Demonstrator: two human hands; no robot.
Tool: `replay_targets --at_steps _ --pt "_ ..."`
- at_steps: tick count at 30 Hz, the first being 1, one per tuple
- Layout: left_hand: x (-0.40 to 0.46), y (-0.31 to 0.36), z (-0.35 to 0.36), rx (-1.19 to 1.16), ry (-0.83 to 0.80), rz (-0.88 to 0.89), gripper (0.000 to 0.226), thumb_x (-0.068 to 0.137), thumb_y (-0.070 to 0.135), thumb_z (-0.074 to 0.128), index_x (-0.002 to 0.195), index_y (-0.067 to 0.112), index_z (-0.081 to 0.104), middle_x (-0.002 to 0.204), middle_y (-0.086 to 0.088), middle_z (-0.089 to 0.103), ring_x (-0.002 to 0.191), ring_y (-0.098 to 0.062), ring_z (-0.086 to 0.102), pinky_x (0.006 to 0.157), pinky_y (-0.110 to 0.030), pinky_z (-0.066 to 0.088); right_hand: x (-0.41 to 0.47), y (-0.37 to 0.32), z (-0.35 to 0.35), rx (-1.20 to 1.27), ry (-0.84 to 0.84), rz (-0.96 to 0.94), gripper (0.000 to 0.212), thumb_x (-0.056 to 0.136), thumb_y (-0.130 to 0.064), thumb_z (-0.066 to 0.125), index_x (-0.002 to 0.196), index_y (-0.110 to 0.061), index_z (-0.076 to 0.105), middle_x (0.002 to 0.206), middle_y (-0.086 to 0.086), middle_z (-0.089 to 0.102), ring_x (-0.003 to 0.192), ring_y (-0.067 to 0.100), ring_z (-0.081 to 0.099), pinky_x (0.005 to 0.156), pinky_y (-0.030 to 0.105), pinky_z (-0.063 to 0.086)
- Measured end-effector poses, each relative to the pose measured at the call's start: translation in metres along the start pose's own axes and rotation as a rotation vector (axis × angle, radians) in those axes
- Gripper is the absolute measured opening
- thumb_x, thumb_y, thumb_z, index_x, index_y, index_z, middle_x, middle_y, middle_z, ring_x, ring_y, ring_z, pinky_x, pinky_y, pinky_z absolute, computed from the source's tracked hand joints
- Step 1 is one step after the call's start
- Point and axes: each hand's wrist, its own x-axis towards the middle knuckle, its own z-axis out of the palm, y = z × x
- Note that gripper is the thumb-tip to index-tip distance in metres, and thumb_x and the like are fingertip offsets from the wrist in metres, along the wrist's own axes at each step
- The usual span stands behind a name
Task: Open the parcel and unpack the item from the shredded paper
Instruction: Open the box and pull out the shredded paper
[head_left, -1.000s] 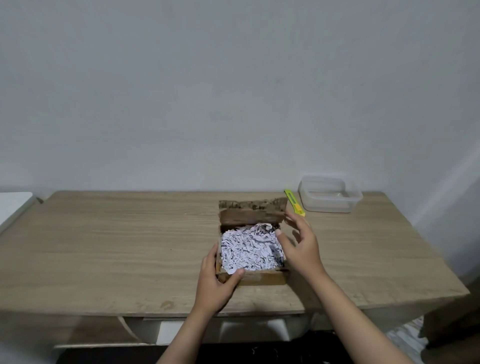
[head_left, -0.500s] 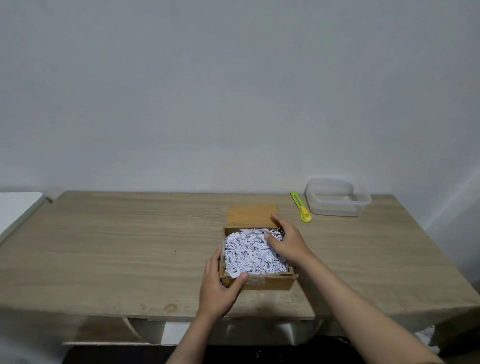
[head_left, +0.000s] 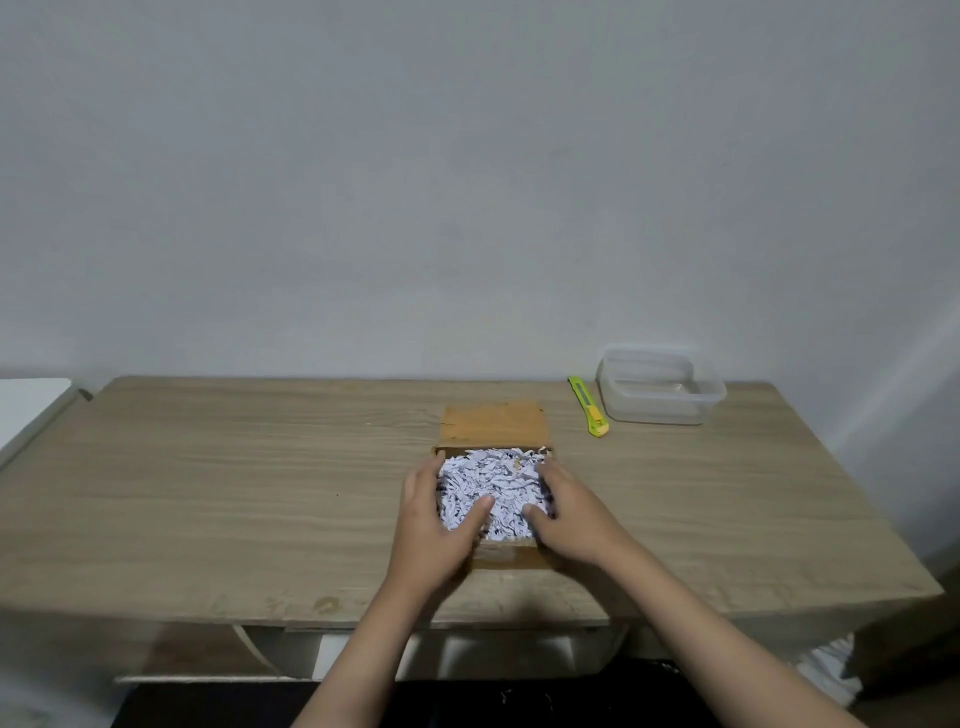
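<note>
One wooden desk carries one brown cardboard parcel, its lid flap laid flat beyond the hands. White shredded paper fills it. Left hand and right hand flank the paper, each grip loose, fingers spread on shreds. Farther right: one clear container, one green cutter.

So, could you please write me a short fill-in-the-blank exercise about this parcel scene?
1. The open brown cardboard box is filled with shredded white ____.
2. The box's flap lies folded back on the ____ table.
3. The yellow-green utility knife lies beside a clear plastic ____.
4. Both hands, left and right, rest on the ____.

Missing: paper; wooden; container; shreds
</note>
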Motion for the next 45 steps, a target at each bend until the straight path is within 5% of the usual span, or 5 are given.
replay_targets --at_steps 7,10,19,25,45 --pt "0.021 0.012 0.017 0.012 -0.16 -0.157 0.054 0.092 0.027 0.056 0.14 0.01 0.038 0.142 -0.012 0.042 0.131 -0.022 0.042 0.11 -0.031 0.031 0.01 -0.018 0.008 0.019 -0.047 0.041 0.076 0.083 -0.031 0.059 0.146 -0.01 0.021 0.155 0.013 0.021 0.146 0.024 0.012 0.117 0.035 0.02" --pt "0.035 0.009 0.021 0.035 -0.314 -0.316 0.053 0.093 0.025 0.047 0.143 0.019 0.031 0.132 -0.027 0.05 0.111 -0.046 0.056 0.09 -0.051 0.05 0.025 -0.021 0.003 0.029 -0.099 0.102 0.087 0.075 -0.031 0.066 0.146 -0.01 0.02 0.152 0.013 0.027 0.141 0.025 0.025 0.114 0.034 0.027" --pt "0.06 0.012 0.022 0.401 -0.564 -0.372 0.079 0.079 0.011 0.058 0.148 0.024 0.021 0.144 -0.012 0.042 0.116 -0.027 0.056 0.083 -0.026 0.049 0.043 -0.026 -0.009 0.011 -0.294 0.273 0.1 0.066 -0.02 0.082 0.146 -0.019 0.022 0.146 0.006 0.043 0.116 0.024 0.056 0.094 0.034 0.05" --pt "0.066 0.01 0.017 0.578 -0.688 -0.318 0.09 0.077 0.02 0.066 0.149 0.023 0.014 0.145 -0.014 0.041 0.128 -0.026 0.046 0.1 -0.027 0.043 0.051 -0.025 -0.001 -0.127 -0.346 0.243 0.115 0.06 -0.031 0.086 0.148 -0.021 0.013 0.154 0.009 0.026 0.136 0.028 0.036 0.106 0.037 0.039" --pt "0.062 0.011 0.017 0.784 -0.686 -0.126 0.089 0.074 0.023 0.074 0.146 0.019 0.023 0.138 -0.011 0.05 0.127 -0.028 0.047 0.1 -0.03 0.042 0.042 -0.016 0.009 -0.151 -0.278 0.11 0.105 0.055 -0.034 0.088 0.14 -0.021 0.027 0.131 0.013 0.04 0.121 0.03 0.046 0.097 0.033 0.04"
